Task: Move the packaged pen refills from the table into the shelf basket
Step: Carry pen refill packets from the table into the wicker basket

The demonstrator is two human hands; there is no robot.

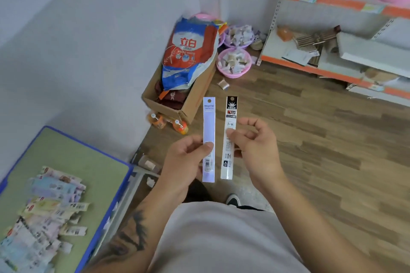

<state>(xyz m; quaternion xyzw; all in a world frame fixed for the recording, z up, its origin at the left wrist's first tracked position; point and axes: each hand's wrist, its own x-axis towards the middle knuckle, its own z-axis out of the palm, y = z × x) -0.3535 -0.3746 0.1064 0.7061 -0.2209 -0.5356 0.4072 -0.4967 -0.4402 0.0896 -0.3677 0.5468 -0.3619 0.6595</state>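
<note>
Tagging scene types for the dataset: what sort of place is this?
Probably a small shop or its stockroom. White metal retail shelving with orange price-label strips, a pile of packaged pen refills on the table, and a cardboard box of bagged goods on the floor.

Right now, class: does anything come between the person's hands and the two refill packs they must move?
Nothing visible does. The left hand already pinches the lilac pack, and the right hand pinches the black-topped pack. No shelf basket is identifiable here.
</note>
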